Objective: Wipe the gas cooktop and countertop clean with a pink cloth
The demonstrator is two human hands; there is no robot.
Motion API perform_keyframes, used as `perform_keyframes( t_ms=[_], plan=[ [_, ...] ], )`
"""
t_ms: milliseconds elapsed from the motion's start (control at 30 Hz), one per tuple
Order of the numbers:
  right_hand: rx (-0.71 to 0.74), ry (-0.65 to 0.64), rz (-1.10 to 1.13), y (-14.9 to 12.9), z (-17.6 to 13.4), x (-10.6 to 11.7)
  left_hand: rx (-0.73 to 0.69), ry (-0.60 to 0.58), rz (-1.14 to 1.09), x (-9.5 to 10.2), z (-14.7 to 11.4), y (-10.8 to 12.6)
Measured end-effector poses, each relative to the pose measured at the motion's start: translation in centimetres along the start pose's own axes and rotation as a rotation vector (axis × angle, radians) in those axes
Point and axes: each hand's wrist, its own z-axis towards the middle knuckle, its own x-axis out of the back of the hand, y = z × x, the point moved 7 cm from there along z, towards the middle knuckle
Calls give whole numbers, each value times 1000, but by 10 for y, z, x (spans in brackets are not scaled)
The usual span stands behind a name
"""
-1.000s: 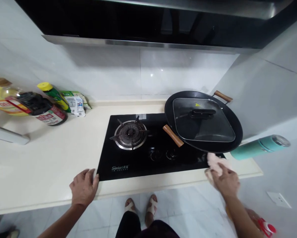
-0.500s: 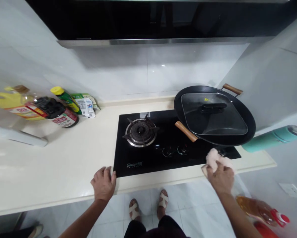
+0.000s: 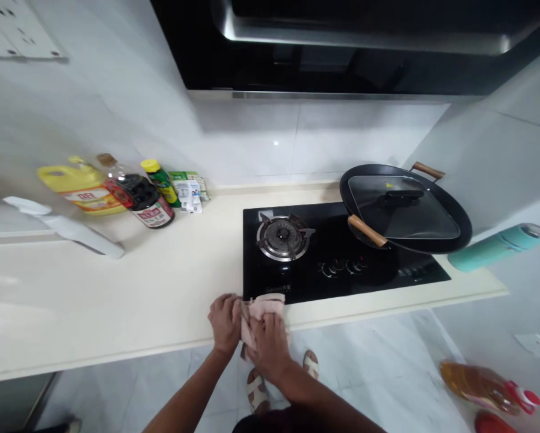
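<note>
Gripping the bunched cloth (image 3: 270, 302) under bent fingers, the right hand (image 3: 270, 341) held it at the hob's near left corner, over the counter's front edge. The cloth lay directly beneath and just ahead of those fingers, its far folds lapping onto the hob (image 3: 306, 287). Half a second earlier, hand and cloth had been at the hob's right end, below the wok; they had since crossed to the left, so the wiping seemed to have shifted to this corner. Just beside, the left hand (image 3: 225, 319) rested on the counter (image 3: 162, 288), its thumb side against the cloth; whether it pinched any fabric could not be told. Beyond the cloth was the burner (image 3: 282, 236); farther right stood the lidded wok (image 3: 465, 231), with the flask (image 3: 490, 248) beside it.
</note>
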Motion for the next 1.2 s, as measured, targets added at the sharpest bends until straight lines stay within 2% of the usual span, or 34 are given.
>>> perform_keyframes(
  t_ms=[67,133,233,300,367,467,533,600,667,733,800,900,1000,1067,1200],
  plan=[
    [67,-14,195,-29,5,-20,54,41,-64,24,-3,-11],
    [71,-80,464,-51,12,-30,120,78,-119,56,-10,-23],
    [-77,-230,946,-72,26,-29,286,80,-270,100,-26,-42],
    [-218,-329,1224,-77,34,-24,426,86,-408,121,-37,-54],
    [-314,-350,1300,-67,41,-17,477,94,-467,132,-43,-59],
    [-380,-211,1006,-22,48,-2,343,110,-352,137,-42,-57],
    [-421,-133,838,11,43,7,200,83,-240,127,-41,-50],
    [-443,-71,768,33,35,19,27,15,-146,109,-42,-38],
    [-363,21,637,36,31,38,-126,-54,-101,90,-44,-24],
    [-191,77,459,19,36,56,-195,-72,-115,76,-44,-15],
    [19,-3,280,-9,48,57,-184,-54,-140,71,-39,-15],
    [294,-276,33,-41,61,29,-102,14,-129,80,-27,-28],
    [446,-439,-102,-49,56,-7,-10,101,-97,110,-22,-52],
    [495,-433,-130,-54,45,-27,51,163,-76,136,-26,-68],
    [455,-296,-229,-79,30,-65,157,260,-35,177,-53,-94]
  ],
)
